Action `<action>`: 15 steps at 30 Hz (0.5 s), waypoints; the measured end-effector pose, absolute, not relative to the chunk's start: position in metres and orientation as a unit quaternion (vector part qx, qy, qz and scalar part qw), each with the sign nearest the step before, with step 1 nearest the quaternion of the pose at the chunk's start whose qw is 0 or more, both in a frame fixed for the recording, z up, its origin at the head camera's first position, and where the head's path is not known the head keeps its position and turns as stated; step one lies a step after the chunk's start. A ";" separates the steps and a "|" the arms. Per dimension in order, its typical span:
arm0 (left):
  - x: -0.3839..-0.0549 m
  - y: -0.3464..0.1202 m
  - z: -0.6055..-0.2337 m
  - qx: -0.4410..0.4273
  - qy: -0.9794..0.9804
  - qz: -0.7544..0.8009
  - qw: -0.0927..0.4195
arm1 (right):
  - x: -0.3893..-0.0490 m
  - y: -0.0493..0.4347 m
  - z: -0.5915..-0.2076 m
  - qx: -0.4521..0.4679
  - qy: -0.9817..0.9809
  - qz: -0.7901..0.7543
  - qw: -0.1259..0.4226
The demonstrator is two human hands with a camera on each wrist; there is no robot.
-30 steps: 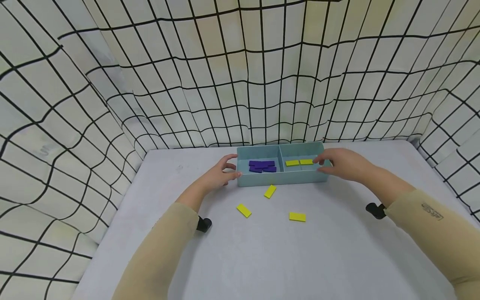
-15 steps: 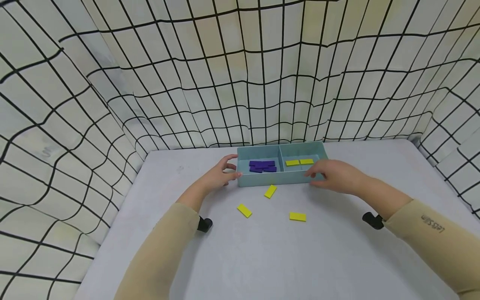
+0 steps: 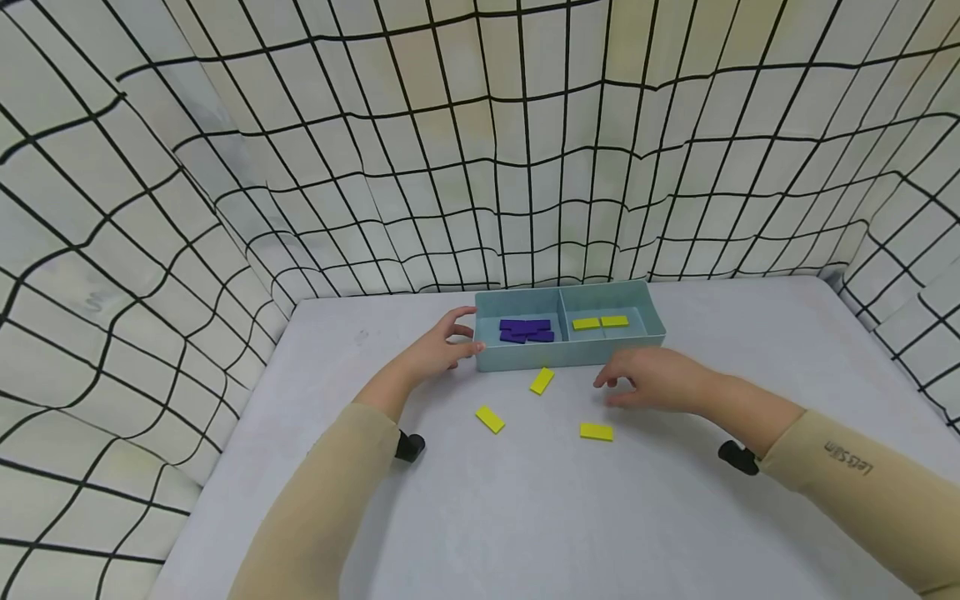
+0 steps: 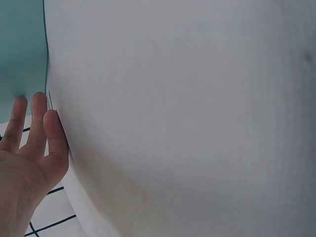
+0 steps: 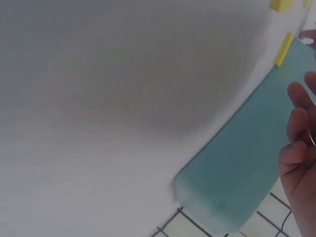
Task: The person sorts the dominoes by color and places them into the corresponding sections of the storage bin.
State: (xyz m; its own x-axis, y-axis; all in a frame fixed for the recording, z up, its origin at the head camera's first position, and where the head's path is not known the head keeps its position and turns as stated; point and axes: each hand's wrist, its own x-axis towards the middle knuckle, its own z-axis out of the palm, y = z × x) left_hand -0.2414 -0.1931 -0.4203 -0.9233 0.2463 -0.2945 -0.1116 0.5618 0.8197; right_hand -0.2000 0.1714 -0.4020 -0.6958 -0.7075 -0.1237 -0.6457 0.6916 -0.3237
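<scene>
A pale blue two-compartment box (image 3: 551, 357) stands near the far edge of the table. Several purple tiles (image 3: 525, 327) lie in its left compartment, and two yellow tiles (image 3: 614, 321) lie side by side in the right one. My left hand (image 3: 435, 350) touches the box's left end, fingers fairly straight in the left wrist view. In front of the box's right part my right hand (image 3: 660, 379) hovers with loosely bent fingers, holding nothing. Three more yellow tiles lie on the table: one close to the box (image 3: 542, 381), one left (image 3: 490, 419), and one (image 3: 596, 432) nearest my right hand.
The white table (image 3: 480, 517) spreads out in front of the box. Behind it and at both sides rise white walls covered by a black grid net (image 3: 525, 167). A dark camera mount sits on each wrist, the right one (image 3: 738, 457) beside the sleeve.
My right hand has left the box's right compartment and come over the front wall, toward me and slightly left. The left hand stays at the box's end, and the tiles stay in place.
</scene>
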 end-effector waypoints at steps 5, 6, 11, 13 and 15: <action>-0.242 -0.194 -0.421 0.037 0.861 0.468 0.195 | -0.192 0.165 -0.409 -0.378 0.907 -0.121 0.141; -0.242 -0.194 -0.421 0.037 0.861 0.468 0.197 | -0.191 0.164 -0.410 -0.380 0.906 -0.119 0.146; -0.243 -0.194 -0.422 0.038 0.859 0.471 0.196 | -0.185 0.159 -0.415 -0.389 0.899 -0.119 0.163; -0.243 -0.194 -0.422 0.039 0.860 0.470 0.194 | -0.183 0.158 -0.417 -0.396 0.895 -0.120 0.168; -0.243 -0.194 -0.422 0.038 0.862 0.467 0.194 | -0.183 0.157 -0.421 -0.403 0.891 -0.119 0.170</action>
State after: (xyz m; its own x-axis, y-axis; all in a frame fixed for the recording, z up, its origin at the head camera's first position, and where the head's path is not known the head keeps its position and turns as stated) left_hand -0.2431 -0.1938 -0.4222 -0.9219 0.2473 -0.2981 -0.1149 0.5605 0.8202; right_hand -0.1830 0.1569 -0.4209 -0.6171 -0.7588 -0.2082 -0.6779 0.6471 -0.3488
